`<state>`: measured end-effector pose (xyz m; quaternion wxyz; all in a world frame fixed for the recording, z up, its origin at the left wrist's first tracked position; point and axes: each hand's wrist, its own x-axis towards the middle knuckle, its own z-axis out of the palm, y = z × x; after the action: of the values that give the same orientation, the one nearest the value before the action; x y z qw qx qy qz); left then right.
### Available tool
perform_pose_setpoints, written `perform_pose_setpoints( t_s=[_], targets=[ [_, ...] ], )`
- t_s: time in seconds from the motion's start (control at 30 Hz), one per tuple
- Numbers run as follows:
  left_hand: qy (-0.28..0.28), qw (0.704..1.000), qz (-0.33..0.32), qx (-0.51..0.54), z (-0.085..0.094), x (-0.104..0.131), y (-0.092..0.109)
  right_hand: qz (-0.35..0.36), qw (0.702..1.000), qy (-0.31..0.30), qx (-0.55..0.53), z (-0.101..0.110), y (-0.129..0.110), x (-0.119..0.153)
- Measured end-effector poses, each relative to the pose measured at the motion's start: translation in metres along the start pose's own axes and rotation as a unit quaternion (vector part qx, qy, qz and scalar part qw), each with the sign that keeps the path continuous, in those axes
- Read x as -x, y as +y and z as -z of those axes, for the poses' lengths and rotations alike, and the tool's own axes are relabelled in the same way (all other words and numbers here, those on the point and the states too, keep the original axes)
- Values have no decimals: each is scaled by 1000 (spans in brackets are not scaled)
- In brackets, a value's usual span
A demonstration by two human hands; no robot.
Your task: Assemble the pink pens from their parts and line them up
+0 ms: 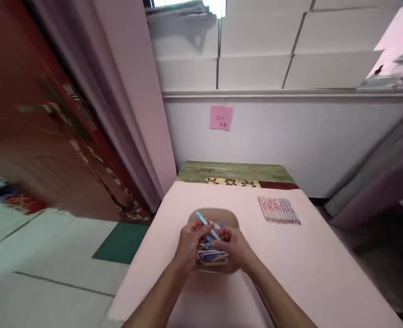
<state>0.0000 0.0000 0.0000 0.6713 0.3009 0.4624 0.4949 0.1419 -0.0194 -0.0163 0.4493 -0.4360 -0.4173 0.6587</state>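
Note:
A light blue pen (202, 219) is held slantwise between both hands, above a beige bin (229, 216) full of mixed pens and small items. My left hand (189, 239) has its fingers closed round the pen's upper part, at the bin's left side. On the right side of the bin, the closed fingers of my right hand (234, 245) grip the pen's lower end. To the right on the table lies a flat row of several pens (279, 211), red on the left and bluish grey on the right, side by side.
The bin stands on a pale pink table cover (290, 273), with a green patterned strip (235, 171) at the back edge. A pink note (221, 118) is stuck on the white wall behind. At left are a curtain and a reddish-brown door (51, 136).

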Motion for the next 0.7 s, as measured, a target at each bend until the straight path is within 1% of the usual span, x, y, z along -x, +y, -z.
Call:
perform_pose_setpoints(
  t_s=[0.07,0.17,0.23,0.33,0.43,0.5,0.53,0.63,0.7],
  targets=[
    [-1,1000,1,-9,0,0,2,-30,1000,-3,10,0,-1,4],
    [-5,1000,5,-16,-1,0,4,-52,998,-17,11,0,-1,6],
    [-6,1000,7,-16,0,1,5,-36,999,-22,1,1,0,7],
    [0,1000,-4,-11,2,1,5,-1,1000,-12,-14,0,-1,8],
    [-8,1000,-16,-17,4,0,5,-30,999,-25,6,-3,-4,8],
    [-12,1000,-13,-22,5,0,5,-45,999,-23,19,-4,-6,8],
    [-11,1000,-12,-21,5,0,5,-39,999,-16,19,-5,-5,8],
    [1,1000,-21,-7,5,-1,7,8,1000,6,3,-4,-2,6],
    [5,1000,-29,-3,6,-3,7,17,1000,10,8,-3,1,4]
  ],
)
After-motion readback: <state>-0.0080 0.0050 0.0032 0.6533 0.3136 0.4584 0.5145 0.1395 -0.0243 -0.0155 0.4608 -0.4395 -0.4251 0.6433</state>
